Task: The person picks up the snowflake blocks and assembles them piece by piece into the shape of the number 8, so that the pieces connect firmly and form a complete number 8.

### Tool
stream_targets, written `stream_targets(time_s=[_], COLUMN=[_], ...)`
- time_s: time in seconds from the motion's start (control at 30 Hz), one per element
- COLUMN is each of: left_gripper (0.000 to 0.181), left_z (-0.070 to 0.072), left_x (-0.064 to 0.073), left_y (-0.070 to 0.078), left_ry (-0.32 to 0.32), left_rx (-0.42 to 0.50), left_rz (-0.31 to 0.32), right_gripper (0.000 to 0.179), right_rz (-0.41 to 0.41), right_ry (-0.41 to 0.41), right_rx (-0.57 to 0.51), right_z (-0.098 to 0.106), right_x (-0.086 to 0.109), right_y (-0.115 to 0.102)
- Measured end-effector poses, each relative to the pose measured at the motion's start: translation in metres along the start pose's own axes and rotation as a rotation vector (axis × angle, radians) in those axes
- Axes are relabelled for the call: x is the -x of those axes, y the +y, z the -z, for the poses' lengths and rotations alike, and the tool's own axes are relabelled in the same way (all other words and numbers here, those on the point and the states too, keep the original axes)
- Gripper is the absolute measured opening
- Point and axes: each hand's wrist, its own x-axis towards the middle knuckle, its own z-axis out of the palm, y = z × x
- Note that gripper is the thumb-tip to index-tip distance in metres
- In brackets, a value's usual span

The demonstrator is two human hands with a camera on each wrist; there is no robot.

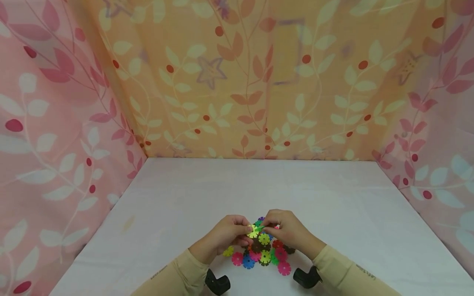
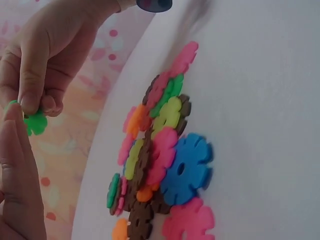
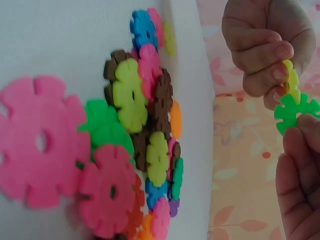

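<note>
My left hand pinches a yellow flower-shaped plastic disc between thumb and fingers. Facing it, my right hand pinches a green flower-shaped disc with thumb and fingertips. The two discs meet edge to edge, at an angle to each other, raised over the table. Below both hands lies a loose pile of similar notched discs, among them a blue disc, a brown disc and a pink disc. In the left wrist view, the left fingers hide the yellow disc.
The pile spreads over a white tabletop, with a yellow disc at its left edge and a pink one nearest me. Black curved pieces show beside both sleeves. Patterned cloth hangs around the back and sides.
</note>
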Motion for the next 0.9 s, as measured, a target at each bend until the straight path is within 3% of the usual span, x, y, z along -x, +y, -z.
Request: stream_targets(time_s=[0.2, 0.5, 0.73, 0.9], left_gripper=[0.014, 0.015, 0.015, 0.014], left_z=[-0.002, -0.002, 0.000, 0.001], left_x=[0.000, -0.002, -0.001, 0.000], left_y=[0.008, 0.004, 0.002, -0.002], left_ry=[-0.025, -0.036, -0.050, -0.040], left_rx=[-0.070, -0.137, -0.080, -0.033], left_rz=[-0.015, -0.001, 0.019, 0.035], right_gripper=[0.005, 0.013, 0.013, 0.010], right_rz=[-0.019, -0.010, -0.108, -0.208], right_ry=[-0.041, -0.080, -0.094, -0.159], right_rx=[-0.006, 0.002, 0.075, 0.132], right_z=[0.006, 0.010, 0.020, 0.027], right_x=[-0.002, -0.001, 0.003, 0.011], right_y=[0.003, 0.009, 0.019, 0.034])
